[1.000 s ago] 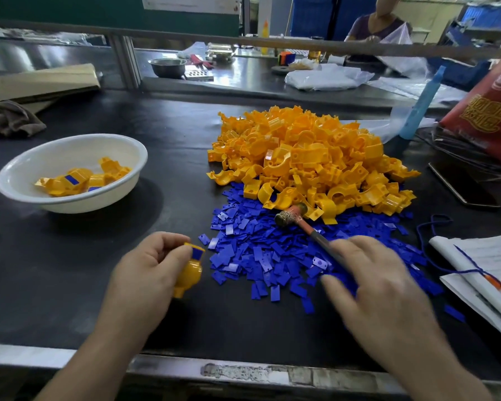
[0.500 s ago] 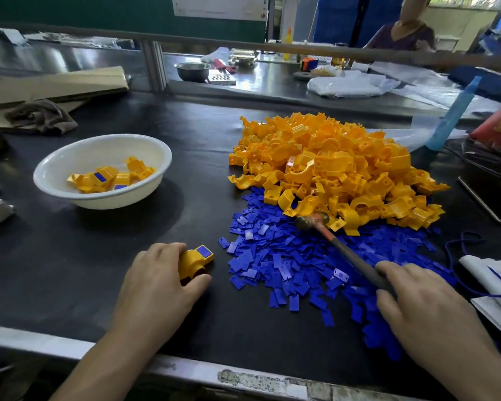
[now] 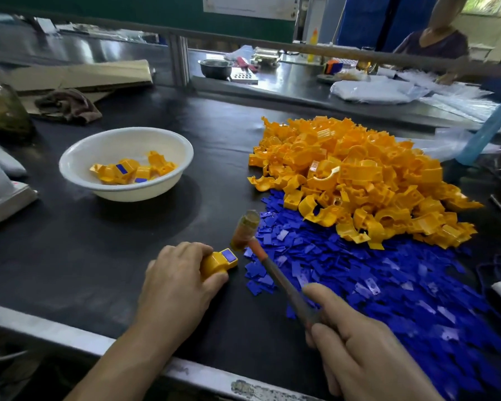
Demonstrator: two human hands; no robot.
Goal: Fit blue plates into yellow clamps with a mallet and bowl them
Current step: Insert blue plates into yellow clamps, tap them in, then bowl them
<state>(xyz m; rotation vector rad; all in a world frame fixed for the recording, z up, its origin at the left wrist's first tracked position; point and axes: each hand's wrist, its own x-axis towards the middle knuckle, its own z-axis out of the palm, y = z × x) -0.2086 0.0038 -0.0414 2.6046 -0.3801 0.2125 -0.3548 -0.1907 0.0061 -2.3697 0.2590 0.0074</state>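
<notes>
My left hand [image 3: 177, 282] holds a yellow clamp [image 3: 216, 263] down on the black table, a blue plate [image 3: 228, 255] showing in its top face. My right hand [image 3: 356, 348] grips the handle of a small mallet [image 3: 272, 270], whose head [image 3: 245, 230] hangs just above and right of the clamp. A big heap of yellow clamps [image 3: 359, 175] lies at centre right, with a spread of loose blue plates [image 3: 373, 279] in front of it. The white bowl [image 3: 99, 149] at left holds several fitted clamps [image 3: 130, 170].
A grey metal edge [image 3: 70, 337] runs along the table's near side. Cardboard and a brown rag [image 3: 67, 104] lie at back left, a boxy device [image 3: 3, 198] at far left. A blue bottle [image 3: 486, 131] stands at right. A person sits beyond the rail.
My left hand set the clamp down on the table. My right hand took hold of the mallet, lifted it off the blue plates and swung its head left, over the clamp.
</notes>
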